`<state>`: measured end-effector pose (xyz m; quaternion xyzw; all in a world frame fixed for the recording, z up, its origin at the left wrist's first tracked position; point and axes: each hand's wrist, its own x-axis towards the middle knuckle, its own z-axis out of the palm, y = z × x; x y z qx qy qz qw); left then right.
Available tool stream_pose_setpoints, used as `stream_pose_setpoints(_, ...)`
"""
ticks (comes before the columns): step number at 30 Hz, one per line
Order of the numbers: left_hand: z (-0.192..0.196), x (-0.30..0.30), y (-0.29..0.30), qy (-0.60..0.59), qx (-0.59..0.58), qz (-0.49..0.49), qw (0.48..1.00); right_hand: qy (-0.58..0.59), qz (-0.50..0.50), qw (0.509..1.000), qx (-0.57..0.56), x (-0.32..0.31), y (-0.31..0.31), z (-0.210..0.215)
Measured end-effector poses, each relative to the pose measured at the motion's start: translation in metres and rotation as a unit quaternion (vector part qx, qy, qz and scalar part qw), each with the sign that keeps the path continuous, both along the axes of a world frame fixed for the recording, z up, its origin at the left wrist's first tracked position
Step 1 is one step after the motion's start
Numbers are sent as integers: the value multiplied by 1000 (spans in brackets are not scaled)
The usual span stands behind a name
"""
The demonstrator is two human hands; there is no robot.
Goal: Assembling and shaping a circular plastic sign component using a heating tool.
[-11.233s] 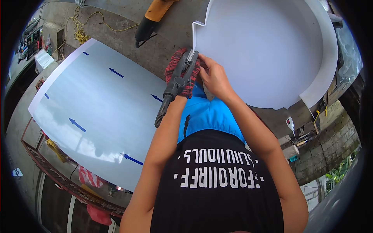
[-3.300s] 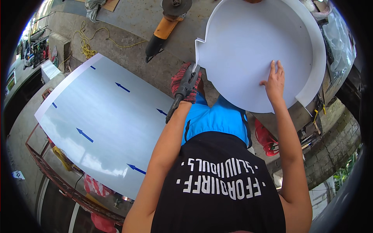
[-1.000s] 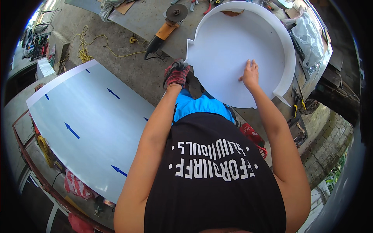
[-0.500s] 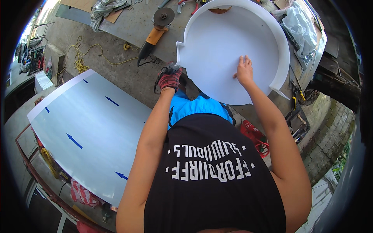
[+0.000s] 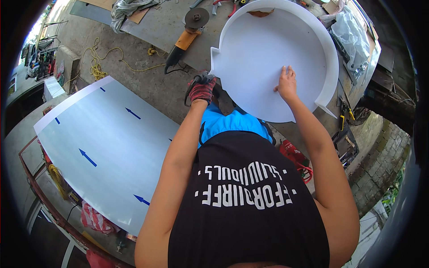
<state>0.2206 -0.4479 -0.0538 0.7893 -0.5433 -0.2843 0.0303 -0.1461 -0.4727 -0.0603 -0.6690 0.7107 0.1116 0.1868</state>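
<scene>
Workpiece (image 5: 268, 53), white, round-rimmed, with no clear long axis, lies forward and right of the gloved left hand (image 5: 201, 92), which grips a dark clamp (image 5: 203, 79) at the projecting flange (image 5: 215, 62); the nearer, bare right hand (image 5: 287, 84) rests unclenched upon the workpiece.

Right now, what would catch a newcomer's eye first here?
Probably the big round white piece at upper right, with the bare right hand spread on it. Next, the pale sheet with blue arrows at left and the orange grinder at top. The gloved left hand grips a dark tool beside the white piece.
</scene>
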Motion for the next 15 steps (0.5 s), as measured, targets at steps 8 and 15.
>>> stream_pose_setpoints(8, 3, -2, 3, -18, -16, -23, 999, 55, 10, 998, 40, 9, -11, 15)
stream_pose_setpoints(15, -12, 0, 10, 55, -77, 44, 995, -17, 98, 987, -127, 42, -139, 42)
